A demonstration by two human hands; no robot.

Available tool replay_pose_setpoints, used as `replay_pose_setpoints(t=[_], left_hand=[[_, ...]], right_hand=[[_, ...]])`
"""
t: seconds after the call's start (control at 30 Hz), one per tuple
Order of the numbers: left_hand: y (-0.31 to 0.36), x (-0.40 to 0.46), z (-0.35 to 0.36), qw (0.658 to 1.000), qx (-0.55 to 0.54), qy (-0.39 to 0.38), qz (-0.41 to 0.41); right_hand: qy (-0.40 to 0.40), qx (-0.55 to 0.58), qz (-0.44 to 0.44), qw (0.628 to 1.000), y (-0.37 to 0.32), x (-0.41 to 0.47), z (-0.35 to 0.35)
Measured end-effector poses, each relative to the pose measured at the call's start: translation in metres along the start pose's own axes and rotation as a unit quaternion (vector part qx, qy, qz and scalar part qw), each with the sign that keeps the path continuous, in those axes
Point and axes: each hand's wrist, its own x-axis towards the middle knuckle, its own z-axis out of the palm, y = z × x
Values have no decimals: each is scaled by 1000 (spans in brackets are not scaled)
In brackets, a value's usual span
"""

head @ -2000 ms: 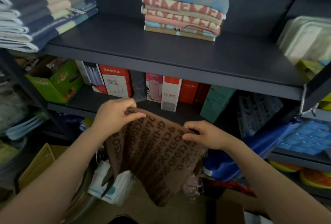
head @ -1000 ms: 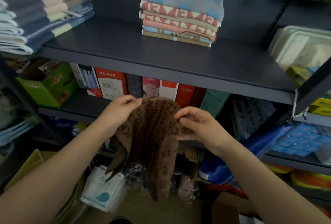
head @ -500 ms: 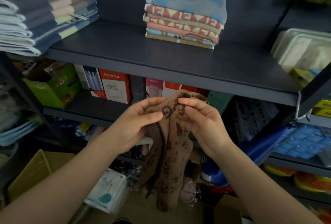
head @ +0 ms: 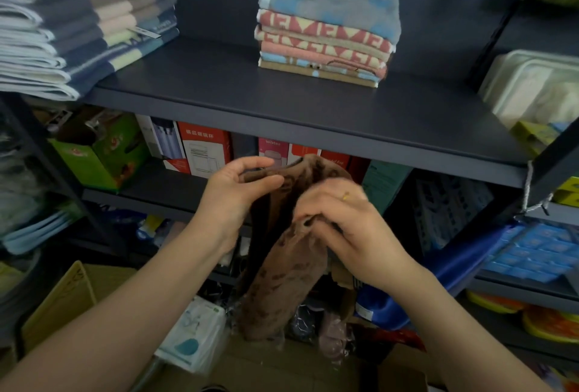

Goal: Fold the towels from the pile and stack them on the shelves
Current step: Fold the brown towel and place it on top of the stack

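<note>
Below one dark shelf (head: 282, 103), left hand (head: 233, 197) and right hand (head: 341, 228) both grip one brown towel (head: 282, 275)

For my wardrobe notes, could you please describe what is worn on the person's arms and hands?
Both forearms are bare, with no sleeves, watch or gloves in view. The left hand wears nothing. The right hand has a small yellowish ring on one finger, though motion blur hides its detail.

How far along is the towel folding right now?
Done: a folded stack of patterned towels sits on the dark shelf. In hand: the left hand and right hand both grip a brown towel, bunched and hanging, not yet folded flat. Left: finish folding and stack it. No pile is visible.
</note>
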Motion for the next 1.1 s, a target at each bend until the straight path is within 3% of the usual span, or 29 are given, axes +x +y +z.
replay_pose_setpoints(t=[0.07,0.17,0.4,0.57,0.8,0.93,1.1], left_hand=[[4,-4,7,999,10,-42,-3],[9,-12,13,995,18,-94,-5],[9,-18,16,994,17,-104,-15],[12,-17,12,995,-1,-97,15],[12,-21,7,981,-72,-179,0],[13,-20,8,984,-73,-161,-13],[14,-15,13,995,-18,-96,27]], right_hand=[[-12,31,-3,999,-7,3,2],[43,-10,23,999,-7,8,5],[45,-43,79,995,-6,11,9],[114,-66,88,987,-3,12,7],[179,-90,62,978,0,13,9],[202,-142,25,969,4,11,14],[183,-109,-18,977,-3,13,16]])
